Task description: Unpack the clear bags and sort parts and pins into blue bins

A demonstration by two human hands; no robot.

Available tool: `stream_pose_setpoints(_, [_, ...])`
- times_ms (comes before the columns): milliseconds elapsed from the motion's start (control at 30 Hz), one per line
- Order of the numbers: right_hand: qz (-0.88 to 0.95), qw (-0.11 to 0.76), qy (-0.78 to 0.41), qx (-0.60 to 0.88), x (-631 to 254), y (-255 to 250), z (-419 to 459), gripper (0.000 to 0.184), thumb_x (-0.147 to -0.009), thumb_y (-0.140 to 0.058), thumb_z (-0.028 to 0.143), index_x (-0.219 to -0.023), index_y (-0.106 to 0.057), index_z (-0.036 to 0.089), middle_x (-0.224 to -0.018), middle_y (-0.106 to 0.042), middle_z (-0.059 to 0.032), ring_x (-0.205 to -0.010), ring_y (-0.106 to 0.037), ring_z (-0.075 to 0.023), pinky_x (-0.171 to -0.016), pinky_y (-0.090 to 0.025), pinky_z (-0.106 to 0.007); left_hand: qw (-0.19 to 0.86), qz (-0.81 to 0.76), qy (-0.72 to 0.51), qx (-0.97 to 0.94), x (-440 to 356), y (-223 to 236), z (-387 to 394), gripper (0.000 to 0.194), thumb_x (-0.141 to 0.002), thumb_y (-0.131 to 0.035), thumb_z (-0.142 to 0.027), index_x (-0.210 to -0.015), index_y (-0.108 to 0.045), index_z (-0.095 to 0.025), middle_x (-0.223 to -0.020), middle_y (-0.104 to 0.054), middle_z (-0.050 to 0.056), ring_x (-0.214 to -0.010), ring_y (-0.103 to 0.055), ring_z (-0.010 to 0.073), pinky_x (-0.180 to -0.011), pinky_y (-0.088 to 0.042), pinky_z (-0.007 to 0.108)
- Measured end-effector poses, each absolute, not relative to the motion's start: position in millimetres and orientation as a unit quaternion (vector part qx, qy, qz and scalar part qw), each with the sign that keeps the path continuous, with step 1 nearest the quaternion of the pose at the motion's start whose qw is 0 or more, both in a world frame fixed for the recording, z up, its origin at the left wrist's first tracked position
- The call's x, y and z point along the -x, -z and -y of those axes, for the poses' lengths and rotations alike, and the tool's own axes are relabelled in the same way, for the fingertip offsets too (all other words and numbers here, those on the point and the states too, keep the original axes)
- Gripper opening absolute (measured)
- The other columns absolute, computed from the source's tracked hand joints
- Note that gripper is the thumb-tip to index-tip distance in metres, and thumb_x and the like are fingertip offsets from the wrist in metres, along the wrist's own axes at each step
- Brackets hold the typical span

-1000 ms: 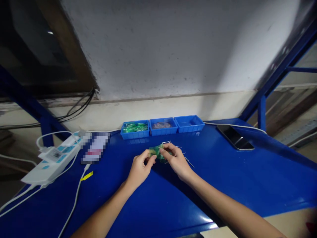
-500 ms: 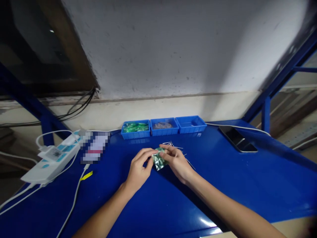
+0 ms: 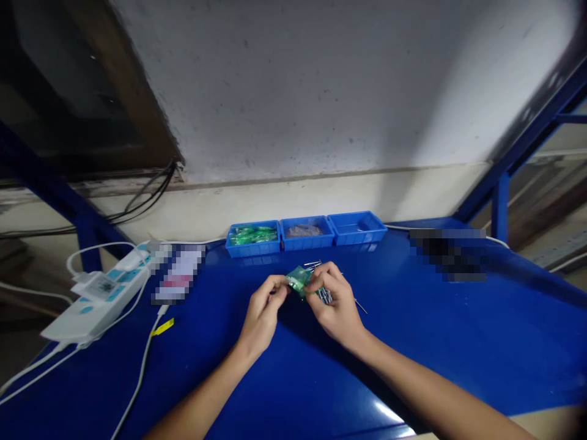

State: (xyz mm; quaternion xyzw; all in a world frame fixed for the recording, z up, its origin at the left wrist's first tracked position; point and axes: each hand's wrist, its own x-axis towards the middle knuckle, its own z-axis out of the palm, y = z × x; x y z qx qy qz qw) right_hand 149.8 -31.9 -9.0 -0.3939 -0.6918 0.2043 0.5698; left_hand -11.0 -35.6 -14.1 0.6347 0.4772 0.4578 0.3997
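Observation:
Between my two hands is a small shiny green plastic packet (image 3: 299,278), held above the blue table. My left hand (image 3: 265,311) pinches its left edge between thumb and fingers. On the other side, the thumb and fingertips of my right hand (image 3: 334,299) close on its right edge. What the packet contains, I cannot make out. Several thin metal pieces like screws or nails (image 3: 325,296) lie on the table just behind and under my right hand, which hides part of them.
Three blue bins stand by the wall: one with green packets (image 3: 254,234), one with clear plastic bags (image 3: 303,231), and one bare-looking bin (image 3: 358,227). At left lie a white power strip (image 3: 98,299), a cable with a yellow tag (image 3: 164,327) and a blurred-out device (image 3: 180,274).
The green packet has been turned and raised slightly, now showing less of its face. Both hands have shifted their grip, and the right hand's fingers are more curled.

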Motion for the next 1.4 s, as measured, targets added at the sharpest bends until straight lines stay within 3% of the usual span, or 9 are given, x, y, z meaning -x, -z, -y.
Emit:
stream_pose_setpoints(133, [0.748, 0.537, -0.124, 0.369, -151, 7, 36, 0.019, -0.074, -0.051, 0.003, -0.066, -0.053, 0.019, -0.080, -0.053, -0.0028, -0.081, -0.047, -0.0177, -0.074, -0.039, -0.034, 0.487, -0.463, -0.474, -0.569, 8, 10, 38, 0.035, -0.092, -0.038, -0.042, -0.096, -0.062, -0.016, -0.085, -0.063, 0.004, -0.077, -0.054, 0.0167, -0.069, -0.040, 0.026])
stream_pose_setpoints(300, [0.772, 0.501, -0.126, 0.369, -149, 9, 36, 0.022, -0.071, -0.050, 0.001, -0.074, -0.058, 0.021, -0.090, -0.056, -0.0042, -0.092, -0.047, -0.0207, -0.082, -0.040, -0.037, 0.507, -0.440, -0.489, -0.557, 3, 11, 39, 0.022, -0.084, -0.058, -0.033, -0.098, -0.059, -0.016, -0.090, -0.063, 0.004, -0.082, -0.056, 0.0156, -0.071, -0.041, 0.024])
stream_pose_setpoints(533, [0.707, 0.485, -0.275, 0.435, -147, 4, 39, 0.012, -0.084, -0.051, 0.023, -0.084, -0.063, 0.020, -0.088, -0.059, -0.0053, -0.087, -0.052, -0.0201, -0.080, -0.040, -0.035, 0.225, -0.436, -0.544, -0.681, 10, 11, 41, 0.010, -0.085, -0.055, -0.015, -0.093, -0.059, -0.020, -0.091, -0.059, 0.003, -0.084, -0.056, 0.0150, -0.076, -0.044, 0.027])
stream_pose_setpoints(633, [0.609, 0.498, -0.449, 0.424, -147, 4, 36, 0.035, -0.091, -0.039, 0.044, -0.082, -0.063, 0.019, -0.080, -0.062, -0.0042, -0.079, -0.056, -0.0187, -0.073, -0.043, -0.032, 0.115, -0.391, -0.518, -0.752, 12, 8, 42, 0.020, -0.082, -0.053, -0.006, -0.090, -0.063, -0.022, -0.093, -0.057, 0.003, -0.091, -0.054, 0.0161, -0.082, -0.043, 0.030])
stream_pose_setpoints(867, [0.532, 0.521, -0.519, 0.419, -142, 8, 34, 0.030, -0.083, -0.054, 0.045, -0.093, -0.063, 0.018, -0.087, -0.066, -0.0044, -0.080, -0.060, -0.0180, -0.072, -0.046, -0.029, 0.115, -0.399, -0.461, -0.784, 9, 15, 44, 0.028, -0.082, -0.046, -0.001, -0.086, -0.064, -0.022, -0.103, -0.050, 0.005, -0.093, -0.053, 0.0163, -0.080, -0.045, 0.029])
stream_pose_setpoints(1067, [0.572, 0.565, -0.389, 0.450, -142, 10, 38, 0.019, -0.084, -0.056, 0.030, -0.100, -0.054, 0.020, -0.084, -0.066, -0.0025, -0.075, -0.062, -0.0153, -0.068, -0.047, -0.026, 0.216, -0.448, -0.445, -0.745, 11, 9, 41, 0.020, -0.084, -0.045, -0.010, -0.079, -0.062, -0.019, -0.087, -0.054, 0.004, -0.087, -0.052, 0.0169, -0.080, -0.040, 0.030])
stream_pose_setpoints(1200, [0.628, 0.570, -0.318, 0.424, -147, 7, 38, 0.011, -0.084, -0.055, 0.021, -0.095, -0.058, 0.021, -0.088, -0.068, -0.0038, -0.083, -0.064, -0.0169, -0.075, -0.049, -0.029, 0.466, -0.488, -0.443, -0.591, 10, 2, 39, 0.013, -0.083, -0.053, -0.026, -0.082, -0.063, -0.018, -0.082, -0.055, 0.002, -0.070, -0.048, 0.0120, -0.063, -0.037, 0.024])
stream_pose_setpoints(1300, [0.701, 0.554, -0.249, 0.374, -149, 4, 37, 0.014, -0.082, -0.054, 0.012, -0.089, -0.061, 0.023, -0.095, -0.069, -0.0040, -0.098, -0.059, -0.0193, -0.087, -0.045, -0.036, 0.660, -0.464, -0.434, -0.400, 8, -2, 38, 0.034, -0.083, -0.050, -0.048, -0.087, -0.061, -0.016, -0.080, -0.053, 0.001, -0.054, -0.038, 0.0073, -0.047, -0.028, 0.020])
stream_pose_setpoints(1400, [0.745, 0.520, -0.199, 0.367, -149, 6, 37, 0.020, -0.080, -0.054, 0.007, -0.087, -0.063, 0.024, -0.099, -0.066, -0.0040, -0.103, -0.054, -0.0209, -0.092, -0.042, -0.042, 0.715, -0.437, -0.438, -0.325, 7, 0, 36, 0.038, -0.079, -0.056, -0.052, -0.086, -0.060, -0.015, -0.077, -0.053, 0.001, -0.053, -0.040, 0.0065, -0.045, -0.028, 0.019])
